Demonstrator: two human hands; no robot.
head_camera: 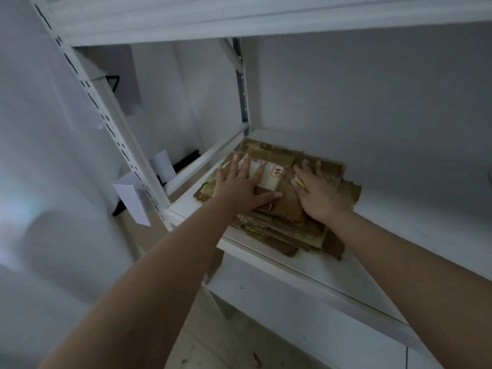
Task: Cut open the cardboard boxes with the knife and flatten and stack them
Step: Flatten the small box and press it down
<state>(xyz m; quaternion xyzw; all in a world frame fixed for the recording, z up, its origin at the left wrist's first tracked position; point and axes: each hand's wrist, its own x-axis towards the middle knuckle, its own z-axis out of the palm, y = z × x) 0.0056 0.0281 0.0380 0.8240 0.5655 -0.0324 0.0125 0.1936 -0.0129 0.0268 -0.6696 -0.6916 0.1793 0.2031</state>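
1. We see a stack of flattened cardboard boxes (282, 222) lying on a white shelf board (399, 222) of a metal rack, toward the board's left end and close to its near edge.
2. Our left hand (241, 186) lies flat on top of the stack, on its left part, with the fingers straight and spread wide; the thumb points right across the cardboard.
3. The fingertips of that hand reach onto a white shipping label (269, 173) stuck on the top sheet, which carries a small red-framed mark at its right end.
4. Our right hand (320, 191) presses on the right part of the stack, palm down, its fingers fairly straight and only slightly apart; they curl round nothing that we can make out.
5. The two hands are near each other but apart, with the label and a strip of brown cardboard between them.
6. The sheets are unevenly aligned: several edges and corners stick out at the near side and on the right of the pile.
7. A perforated white upright (111, 126) of the rack stands to the left of the stack, with folded white paper tags (134, 201) hanging from it.
8. Another shelf board (239, 20) runs overhead, and a lower one (306, 315) shows beneath the stack's board.
9. We cannot see a knife anywhere in the view.
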